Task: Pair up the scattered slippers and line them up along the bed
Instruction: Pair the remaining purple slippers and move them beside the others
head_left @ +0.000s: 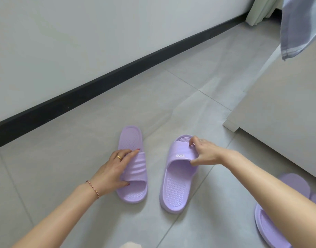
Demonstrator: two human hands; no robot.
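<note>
Two lilac slide slippers lie on the grey tile floor in front of me. My left hand [112,170] grips the strap of the left slipper [134,169], thumb under the band and fingers over it. My right hand [203,152] pinches the strap of the right slipper [177,178], whose heel points toward me; the left one points the opposite way. More lilac slippers [296,185] lie at the lower right beside the bed base [282,113], partly hidden behind my right forearm.
A white wall with a black skirting board [118,72] runs diagonally across the left. A blue-grey cloth [300,27] hangs over the bed's edge at the top right. A pale curtain [257,9] hangs in the far corner.
</note>
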